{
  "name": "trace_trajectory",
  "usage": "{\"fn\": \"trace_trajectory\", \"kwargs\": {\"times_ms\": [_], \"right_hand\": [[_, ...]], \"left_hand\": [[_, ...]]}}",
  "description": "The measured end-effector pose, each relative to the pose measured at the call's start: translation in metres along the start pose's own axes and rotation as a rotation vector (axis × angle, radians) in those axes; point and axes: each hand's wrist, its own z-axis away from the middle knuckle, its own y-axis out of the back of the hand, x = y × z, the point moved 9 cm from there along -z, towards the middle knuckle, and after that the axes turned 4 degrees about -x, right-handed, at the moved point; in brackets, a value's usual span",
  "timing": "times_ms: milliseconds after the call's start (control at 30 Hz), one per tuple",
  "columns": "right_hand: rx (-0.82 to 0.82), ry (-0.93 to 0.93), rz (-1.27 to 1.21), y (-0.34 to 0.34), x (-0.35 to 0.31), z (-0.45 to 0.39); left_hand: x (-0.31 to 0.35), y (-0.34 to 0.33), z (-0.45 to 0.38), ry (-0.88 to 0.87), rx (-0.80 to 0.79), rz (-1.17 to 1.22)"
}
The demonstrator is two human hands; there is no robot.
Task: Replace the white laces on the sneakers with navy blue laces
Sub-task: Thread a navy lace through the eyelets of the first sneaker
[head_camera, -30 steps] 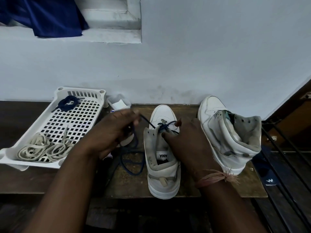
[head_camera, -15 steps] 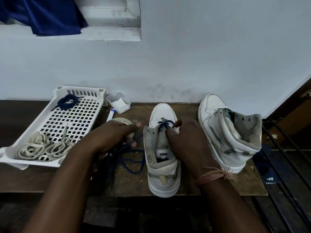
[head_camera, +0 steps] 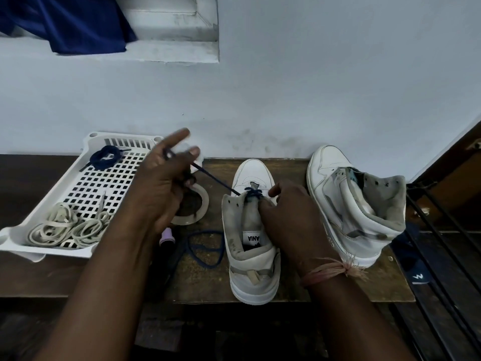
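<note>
A white high-top sneaker (head_camera: 251, 272) stands toe-away on the wooden bench, with a navy lace (head_camera: 213, 178) threaded through its lowest eyelets. My left hand (head_camera: 166, 183) pinches that lace and holds it taut up and to the left; slack lace loops on the bench (head_camera: 205, 254). My right hand (head_camera: 289, 217) presses on the tongue and right eyelet flap of this sneaker. The second sneaker (head_camera: 356, 204) stands unlaced to the right. A white perforated tray (head_camera: 86, 183) holds the removed white laces (head_camera: 67, 227) and a coiled navy lace (head_camera: 105, 157).
A roll of tape (head_camera: 194, 207) lies between tray and sneaker, partly under my left hand. A small lilac-capped item (head_camera: 166, 237) and a dark tool lie by the tray's corner. The wall stands close behind. Dark metal bars (head_camera: 442, 256) run at the right.
My left hand rose and moved back toward the tray, pulling the navy lace taut through the eyelet. My right hand stayed on the sneaker's tongue.
</note>
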Motion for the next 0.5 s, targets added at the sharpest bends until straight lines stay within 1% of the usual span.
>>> {"fn": "trace_trajectory", "kwargs": {"times_ms": [33,100,133,200,267,333,467,500], "right_hand": [[-0.004,0.0,-0.006,-0.001,0.0,0.0],[-0.009,0.0,-0.017,-0.002,-0.002,0.0],[-0.005,0.001,-0.016,-0.002,-0.002,0.0],[0.001,0.001,-0.015,-0.002,-0.002,0.001],[-0.003,0.004,-0.02,-0.002,-0.003,0.001],[-0.006,0.002,-0.029,-0.002,-0.003,0.002],[-0.006,0.004,-0.027,-0.003,-0.003,0.002],[-0.003,0.0,-0.027,-0.003,-0.003,0.002]], "left_hand": [[0.006,-0.002,-0.001,-0.062,-0.022,0.106],[0.007,-0.011,0.001,-0.111,-0.044,0.203],[0.002,-0.017,0.003,-0.079,-0.044,0.238],[-0.014,-0.032,0.006,0.064,-0.055,0.258],[-0.033,-0.037,0.011,0.225,-0.046,0.167],[-0.047,-0.033,0.013,0.317,-0.015,0.026],[-0.052,-0.023,0.007,0.307,0.076,-0.169],[-0.053,-0.023,0.007,0.312,0.077,-0.204]]}}
